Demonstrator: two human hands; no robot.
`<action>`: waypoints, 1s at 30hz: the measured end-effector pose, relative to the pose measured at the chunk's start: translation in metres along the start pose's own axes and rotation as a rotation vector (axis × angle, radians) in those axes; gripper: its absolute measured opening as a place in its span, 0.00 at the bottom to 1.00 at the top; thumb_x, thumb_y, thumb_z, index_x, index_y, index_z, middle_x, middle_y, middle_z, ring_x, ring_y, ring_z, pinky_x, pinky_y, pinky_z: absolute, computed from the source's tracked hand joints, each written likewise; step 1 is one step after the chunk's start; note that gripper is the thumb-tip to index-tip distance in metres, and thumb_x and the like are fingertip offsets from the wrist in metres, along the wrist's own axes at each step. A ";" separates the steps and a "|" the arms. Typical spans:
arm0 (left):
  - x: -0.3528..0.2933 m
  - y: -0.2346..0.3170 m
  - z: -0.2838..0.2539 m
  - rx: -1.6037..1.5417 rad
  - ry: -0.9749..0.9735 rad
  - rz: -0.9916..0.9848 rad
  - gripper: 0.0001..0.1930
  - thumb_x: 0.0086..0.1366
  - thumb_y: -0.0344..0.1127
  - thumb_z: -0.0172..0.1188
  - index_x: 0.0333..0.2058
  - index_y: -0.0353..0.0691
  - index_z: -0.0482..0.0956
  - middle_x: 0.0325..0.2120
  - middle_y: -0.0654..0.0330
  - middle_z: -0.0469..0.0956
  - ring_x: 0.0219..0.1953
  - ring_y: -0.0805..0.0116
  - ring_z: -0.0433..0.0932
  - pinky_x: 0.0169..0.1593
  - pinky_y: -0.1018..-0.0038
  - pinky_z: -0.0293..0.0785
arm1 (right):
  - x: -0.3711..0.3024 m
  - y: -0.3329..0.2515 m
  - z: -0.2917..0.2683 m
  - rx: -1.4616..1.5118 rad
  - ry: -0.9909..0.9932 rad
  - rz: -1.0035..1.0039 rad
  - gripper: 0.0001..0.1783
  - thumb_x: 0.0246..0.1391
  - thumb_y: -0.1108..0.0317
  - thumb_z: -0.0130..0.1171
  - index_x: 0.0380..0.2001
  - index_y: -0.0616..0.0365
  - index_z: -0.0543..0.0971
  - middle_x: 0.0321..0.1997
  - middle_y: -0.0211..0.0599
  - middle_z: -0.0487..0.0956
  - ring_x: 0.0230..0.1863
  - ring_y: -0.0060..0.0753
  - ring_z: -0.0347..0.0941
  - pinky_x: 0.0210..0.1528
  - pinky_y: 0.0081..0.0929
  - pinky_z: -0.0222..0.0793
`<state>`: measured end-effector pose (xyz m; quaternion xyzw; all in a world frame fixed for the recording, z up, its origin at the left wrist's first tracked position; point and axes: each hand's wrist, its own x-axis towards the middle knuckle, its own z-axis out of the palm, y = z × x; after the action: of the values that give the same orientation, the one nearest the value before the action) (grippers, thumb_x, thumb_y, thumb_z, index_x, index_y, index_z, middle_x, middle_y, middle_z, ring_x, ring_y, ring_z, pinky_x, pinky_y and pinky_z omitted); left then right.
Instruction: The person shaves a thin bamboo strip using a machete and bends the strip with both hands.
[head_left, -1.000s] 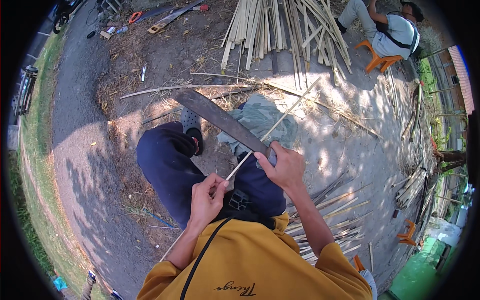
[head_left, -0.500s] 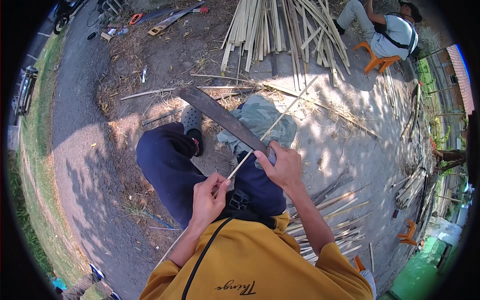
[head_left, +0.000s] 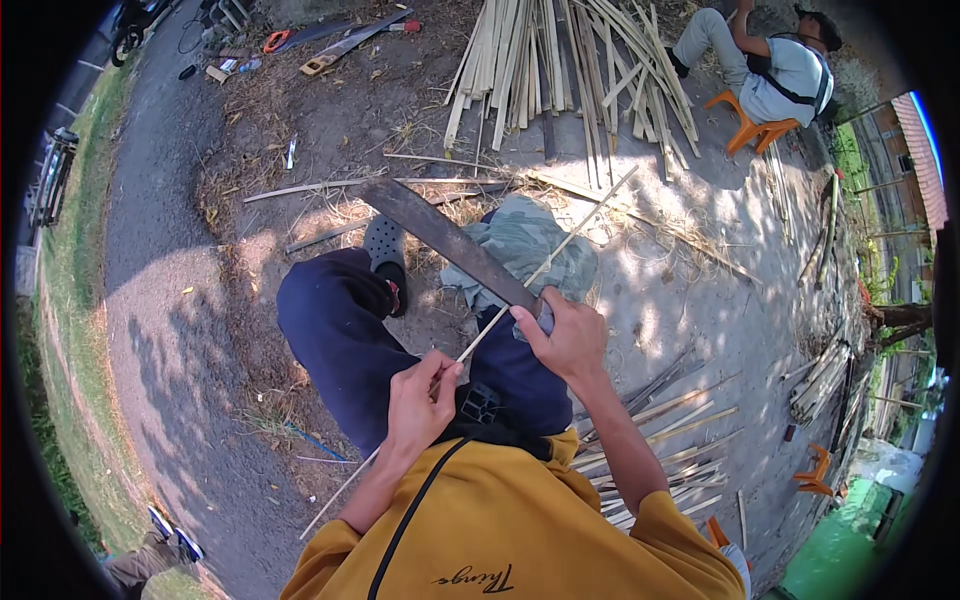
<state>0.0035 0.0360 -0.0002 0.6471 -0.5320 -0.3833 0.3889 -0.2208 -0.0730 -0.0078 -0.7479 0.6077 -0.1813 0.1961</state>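
Note:
A thin, pale bamboo strip (head_left: 575, 239) runs slantwise across my lap. My left hand (head_left: 420, 395) pinches it between thumb and fingers, and its near end passes back beside my left forearm. My right hand (head_left: 565, 335) is wrapped round the grip end of a machete (head_left: 445, 240). The dark, broad blade points to the far left and crosses the strip just ahead of my right thumb. A camouflage-patterned cloth (head_left: 530, 240) lies over my right knee, beneath the strip and blade. The machete's grip is mostly hidden by my fingers.
Long bamboo strips (head_left: 515, 75) lie piled ahead, with more strips (head_left: 670, 465) at my right side. Saws (head_left: 350, 45) rest on the ground at the far left. A person (head_left: 780, 75) sits on an orange stool (head_left: 745, 125) at the far right.
The strip has slid back slightly toward me, its far tip now a little lower. Both hands keep their holds, and the machete stays in nearly the same position.

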 end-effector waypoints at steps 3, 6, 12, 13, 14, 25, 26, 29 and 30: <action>-0.011 -0.003 -0.016 0.050 -0.075 -0.086 0.06 0.71 0.26 0.65 0.33 0.32 0.79 0.16 0.58 0.75 0.15 0.73 0.70 0.22 0.74 0.63 | -0.001 0.014 0.003 -0.021 0.058 -0.006 0.30 0.60 0.35 0.64 0.33 0.57 0.82 0.19 0.50 0.79 0.25 0.59 0.80 0.29 0.50 0.72; -0.039 -0.004 -0.034 0.065 -0.064 -0.123 0.06 0.72 0.26 0.64 0.33 0.33 0.79 0.16 0.59 0.74 0.16 0.75 0.69 0.22 0.74 0.62 | -0.004 0.014 0.000 0.011 0.049 -0.004 0.31 0.60 0.35 0.64 0.34 0.56 0.82 0.19 0.50 0.79 0.25 0.59 0.80 0.29 0.51 0.72; -0.004 0.004 -0.004 0.006 -0.051 -0.051 0.06 0.71 0.25 0.64 0.34 0.32 0.78 0.19 0.55 0.77 0.17 0.73 0.72 0.23 0.73 0.65 | -0.001 -0.003 0.003 0.007 0.051 -0.024 0.30 0.61 0.36 0.64 0.34 0.56 0.82 0.19 0.46 0.78 0.24 0.57 0.79 0.29 0.48 0.72; -0.003 0.003 -0.004 -0.015 -0.042 -0.049 0.06 0.71 0.25 0.64 0.33 0.31 0.78 0.18 0.57 0.76 0.17 0.75 0.71 0.23 0.74 0.64 | -0.001 -0.002 0.003 0.005 0.032 -0.014 0.29 0.61 0.36 0.64 0.34 0.56 0.82 0.19 0.46 0.78 0.23 0.56 0.79 0.28 0.48 0.72; -0.002 0.003 -0.004 -0.035 -0.031 -0.048 0.07 0.72 0.25 0.65 0.33 0.31 0.78 0.17 0.58 0.75 0.17 0.76 0.70 0.23 0.75 0.62 | 0.001 -0.001 0.003 0.002 0.013 -0.005 0.29 0.61 0.37 0.64 0.34 0.56 0.82 0.19 0.46 0.78 0.23 0.55 0.79 0.28 0.48 0.71; -0.023 0.000 -0.022 -0.001 -0.002 -0.031 0.08 0.72 0.26 0.65 0.31 0.32 0.78 0.14 0.69 0.68 0.18 0.87 0.59 0.21 0.78 0.51 | -0.001 -0.003 0.004 -0.005 0.060 0.004 0.29 0.61 0.37 0.64 0.34 0.57 0.83 0.18 0.50 0.77 0.24 0.58 0.79 0.29 0.49 0.71; -0.023 0.001 -0.023 -0.001 0.007 -0.032 0.08 0.72 0.26 0.65 0.31 0.32 0.78 0.14 0.69 0.68 0.18 0.87 0.59 0.21 0.78 0.51 | 0.001 -0.006 0.003 -0.002 0.028 0.004 0.30 0.61 0.37 0.64 0.35 0.57 0.83 0.19 0.51 0.78 0.25 0.59 0.79 0.29 0.49 0.71; -0.038 -0.010 -0.043 0.075 -0.043 -0.113 0.09 0.72 0.26 0.66 0.31 0.33 0.78 0.14 0.69 0.67 0.17 0.86 0.59 0.21 0.77 0.51 | 0.001 0.007 0.004 0.002 0.068 0.036 0.30 0.61 0.37 0.64 0.36 0.58 0.83 0.19 0.51 0.78 0.26 0.60 0.80 0.30 0.50 0.71; -0.055 -0.018 -0.061 0.071 -0.042 -0.105 0.09 0.72 0.26 0.66 0.31 0.33 0.78 0.14 0.69 0.67 0.17 0.86 0.59 0.21 0.77 0.51 | 0.002 0.011 0.003 -0.002 0.076 0.033 0.30 0.61 0.37 0.64 0.36 0.58 0.83 0.19 0.51 0.78 0.26 0.60 0.80 0.30 0.50 0.71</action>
<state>0.0585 0.0984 0.0122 0.6796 -0.5185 -0.3974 0.3338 -0.2279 -0.0770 -0.0163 -0.7305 0.6273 -0.2054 0.1753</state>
